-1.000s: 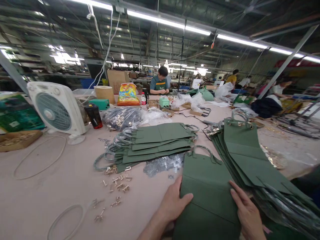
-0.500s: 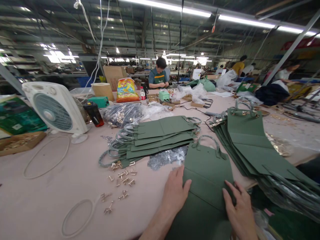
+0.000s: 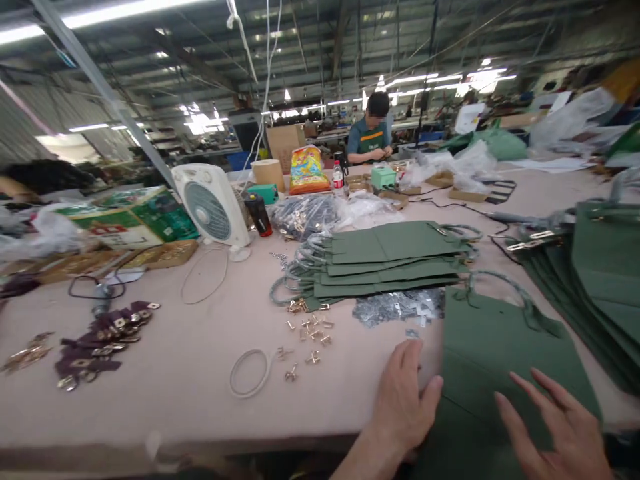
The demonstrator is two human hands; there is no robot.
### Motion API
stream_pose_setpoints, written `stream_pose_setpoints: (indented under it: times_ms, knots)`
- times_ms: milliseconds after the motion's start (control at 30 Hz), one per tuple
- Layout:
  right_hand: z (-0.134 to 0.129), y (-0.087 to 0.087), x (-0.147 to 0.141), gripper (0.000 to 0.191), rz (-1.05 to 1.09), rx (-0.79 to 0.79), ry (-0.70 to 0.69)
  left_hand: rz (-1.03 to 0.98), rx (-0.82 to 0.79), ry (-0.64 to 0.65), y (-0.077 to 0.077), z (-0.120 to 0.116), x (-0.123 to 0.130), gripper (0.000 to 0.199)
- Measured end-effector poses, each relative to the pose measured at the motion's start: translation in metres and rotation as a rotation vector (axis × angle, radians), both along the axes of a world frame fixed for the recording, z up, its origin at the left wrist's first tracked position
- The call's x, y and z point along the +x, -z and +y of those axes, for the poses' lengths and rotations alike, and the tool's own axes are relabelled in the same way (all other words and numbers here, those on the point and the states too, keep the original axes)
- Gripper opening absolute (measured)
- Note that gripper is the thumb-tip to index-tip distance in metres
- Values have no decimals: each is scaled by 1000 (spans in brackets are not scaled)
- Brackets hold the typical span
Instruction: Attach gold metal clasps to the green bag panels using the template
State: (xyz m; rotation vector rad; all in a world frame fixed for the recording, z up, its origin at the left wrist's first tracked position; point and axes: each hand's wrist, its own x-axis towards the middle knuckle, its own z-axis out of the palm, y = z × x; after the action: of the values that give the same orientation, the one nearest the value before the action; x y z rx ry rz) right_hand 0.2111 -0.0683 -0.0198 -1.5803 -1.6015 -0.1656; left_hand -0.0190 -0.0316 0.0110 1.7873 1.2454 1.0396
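Had a green handbag panel [image 3: 493, 343] on the bench [image 3: 200, 400], near right, with the left hand [image 3: 403, 400] unclenched by its left edge and the right hand [image 3: 563, 430] spread over it, gripping nothing. Saw matching panels [image 3: 390, 243] stacked beyond, probably for easy reach; brassy pieces [image 3: 165, 255] in a far-left cardboard tray [image 3: 177, 261].

We are holding our right hand [image 3: 557, 427] spread over a green bag panel [image 3: 495, 340], our left hand [image 3: 405, 403] beside its left edge; gold fittings [image 3: 313, 358], metal plates [image 3: 397, 307] and stacked green pieces [image 3: 387, 243] are lying on the tabletop [image 3: 200, 373].
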Motion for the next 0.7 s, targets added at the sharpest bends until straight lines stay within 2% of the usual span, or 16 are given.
stream_pose_setpoints:
  times_ms: [133, 233, 333, 400, 467, 533, 600, 700]
  knots:
    - [11, -10, -30, 47, 35, 29, -76, -16, 91, -80, 1, -5, -20, 56]
    - [16, -18, -45, 45, 54, 22, -121, 6, 197, -253, -1, -5, -48, 42]
    - [21, -20, -51, 40, 57, -16, -182, 170, 321, -484, -6, 0, -88, 29]
    - [25, -17, -54, 36, 45, -42, -229, 345, 330, -589, -8, 5, -116, 28]
    - [30, -15, -57, 33, 52, -58, -273, 512, 296, -599, -9, 10, -137, 26]
    - [35, -14, -62, 32, 92, -88, -309, 636, 277, -545, -7, 12, -150, 16]
    - [38, -16, -67, 32, 147, -134, -338, 701, 285, -487, -6, 13, -154, 8]
    - [43, -21, -74, 33, 220, -203, -386, 670, 337, -439, -5, 12, -145, 9]
